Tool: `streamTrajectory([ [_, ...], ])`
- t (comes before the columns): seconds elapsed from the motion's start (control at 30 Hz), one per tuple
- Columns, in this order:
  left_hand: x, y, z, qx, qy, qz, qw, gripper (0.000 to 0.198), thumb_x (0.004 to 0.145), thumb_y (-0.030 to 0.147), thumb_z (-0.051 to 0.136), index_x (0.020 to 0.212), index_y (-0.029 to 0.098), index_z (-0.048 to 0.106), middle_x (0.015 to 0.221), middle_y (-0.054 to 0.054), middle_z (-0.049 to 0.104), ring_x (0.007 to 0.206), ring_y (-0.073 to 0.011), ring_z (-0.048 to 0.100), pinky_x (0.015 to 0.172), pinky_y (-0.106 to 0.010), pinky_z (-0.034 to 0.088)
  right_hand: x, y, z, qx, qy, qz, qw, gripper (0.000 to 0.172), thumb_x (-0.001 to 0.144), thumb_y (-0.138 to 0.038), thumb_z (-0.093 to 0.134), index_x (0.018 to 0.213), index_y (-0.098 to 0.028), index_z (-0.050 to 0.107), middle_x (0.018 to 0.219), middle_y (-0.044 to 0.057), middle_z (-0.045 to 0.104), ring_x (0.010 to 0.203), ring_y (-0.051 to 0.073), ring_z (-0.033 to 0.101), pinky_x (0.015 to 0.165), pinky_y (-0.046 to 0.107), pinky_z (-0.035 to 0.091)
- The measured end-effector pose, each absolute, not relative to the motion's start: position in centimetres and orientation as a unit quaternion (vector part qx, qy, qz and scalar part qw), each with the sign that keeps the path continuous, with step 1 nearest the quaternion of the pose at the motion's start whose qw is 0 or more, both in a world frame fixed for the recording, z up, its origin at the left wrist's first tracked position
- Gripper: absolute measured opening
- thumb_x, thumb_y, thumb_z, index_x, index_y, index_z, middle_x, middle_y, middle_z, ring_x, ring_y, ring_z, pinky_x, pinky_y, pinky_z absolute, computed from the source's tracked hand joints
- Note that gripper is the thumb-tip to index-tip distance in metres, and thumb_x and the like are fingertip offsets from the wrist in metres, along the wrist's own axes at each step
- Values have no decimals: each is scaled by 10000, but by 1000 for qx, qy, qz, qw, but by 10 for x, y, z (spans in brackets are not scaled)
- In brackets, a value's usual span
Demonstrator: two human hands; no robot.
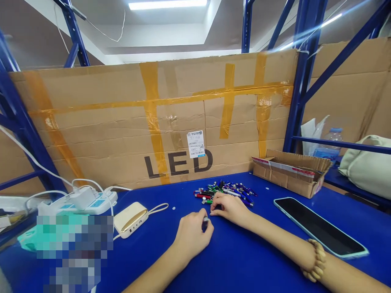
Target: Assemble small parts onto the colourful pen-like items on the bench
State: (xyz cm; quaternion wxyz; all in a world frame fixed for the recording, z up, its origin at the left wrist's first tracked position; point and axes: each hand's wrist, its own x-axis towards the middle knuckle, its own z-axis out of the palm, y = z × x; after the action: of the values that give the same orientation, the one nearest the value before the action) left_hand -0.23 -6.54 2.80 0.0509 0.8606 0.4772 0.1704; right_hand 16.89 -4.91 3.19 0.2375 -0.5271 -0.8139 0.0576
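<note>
The left hand (192, 238) pinches a small metal cylinder (205, 219) in its fingers. The loosely curled right hand (229, 208) lies just below a heap of colourful pen-shaped metal pieces (224, 193) on a blue table (238, 252); whether it grasps anything cannot be told.

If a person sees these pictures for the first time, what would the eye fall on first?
A large tan cardboard sheet with orange tape and black "LED" letters fills the back, above a deep-blue table. At the table's centre lies a heap of small multicoloured metal tubes, and just before it the left hand pinches a small silver cylinder.
</note>
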Motion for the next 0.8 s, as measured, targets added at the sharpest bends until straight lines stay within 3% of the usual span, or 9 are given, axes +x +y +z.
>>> streamTrajectory([
  [0.33,-3,-57,25,827,503,220,121,193,815,256,348,665,192,451,620,19,534,562,-107,490,523,-196,278,164,-56,30,-426,-812,38,398,265,838,-375,431,877,-214,638,936,56,563,660,101,546,574,218,451],
  [0.5,-4,-56,25,825,496,231,139,112,775,224,391,672,195,424,587,37,510,540,-101,473,498,-191,247,158,-64,31,-376,-841,4,389,276,839,-381,426,879,-226,652,902,58,580,743,125,567,650,236,471],
  [0.8,-5,-54,23,816,493,251,166,53,739,176,408,698,206,424,562,54,479,518,-98,456,503,-188,259,149,-69,30,-371,-834,15,409,250,828,-358,457,809,-215,662,873,51,579,670,103,555,637,227,466],
])
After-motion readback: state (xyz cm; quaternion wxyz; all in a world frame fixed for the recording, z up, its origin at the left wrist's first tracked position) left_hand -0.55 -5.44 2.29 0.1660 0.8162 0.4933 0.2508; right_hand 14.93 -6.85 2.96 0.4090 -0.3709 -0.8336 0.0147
